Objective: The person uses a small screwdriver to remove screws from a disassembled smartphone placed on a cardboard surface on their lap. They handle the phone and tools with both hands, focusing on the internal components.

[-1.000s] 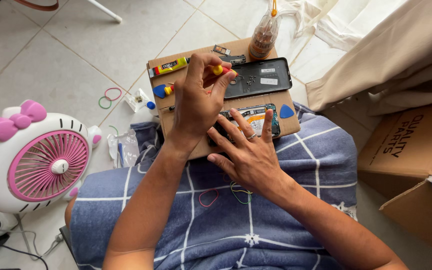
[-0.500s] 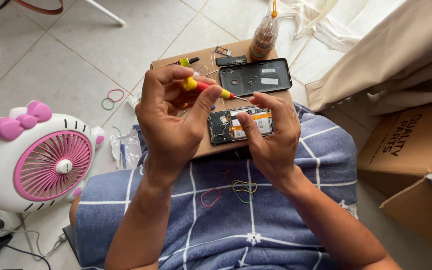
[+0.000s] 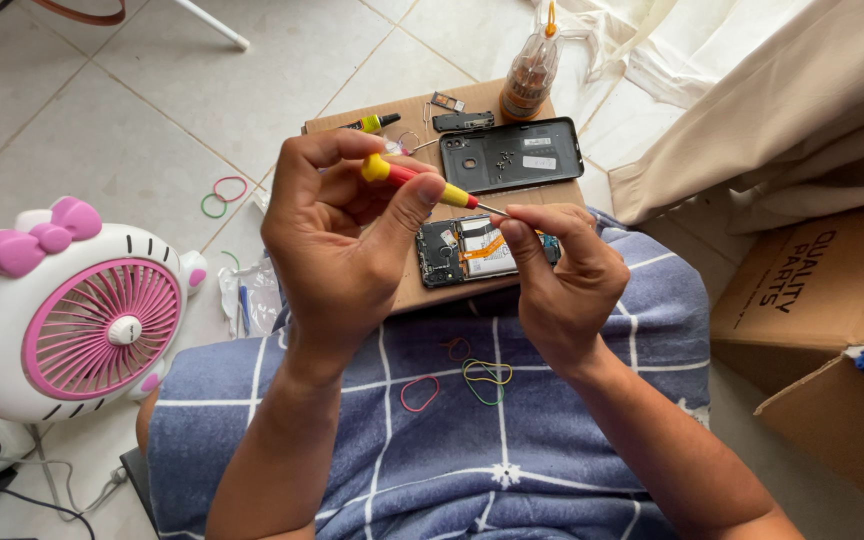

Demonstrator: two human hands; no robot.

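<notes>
My left hand [image 3: 337, 255] holds a small red and yellow screwdriver [image 3: 420, 180] raised above my lap, its metal tip pointing right. My right hand [image 3: 560, 275] pinches its fingers together at that tip. Below the hands an opened phone [image 3: 472, 250] lies face down on a brown cardboard board [image 3: 407, 105], its battery and circuit board exposed. The phone's dark back cover [image 3: 522, 155] lies further up the board with tiny screws on it.
A jar of screwdriver bits [image 3: 530, 78], a small black part [image 3: 462, 122] and a second yellow tool [image 3: 372, 123] sit at the board's far edge. A pink and white fan [image 3: 82, 310] stands left. Rubber bands [image 3: 482, 378] lie on the blue checked cloth. Cardboard boxes [image 3: 822, 290] stand right.
My left hand lifted the screwdriver off the board and drew it toward me. My right hand left the phone and rose to pinch the screwdriver's tip.
</notes>
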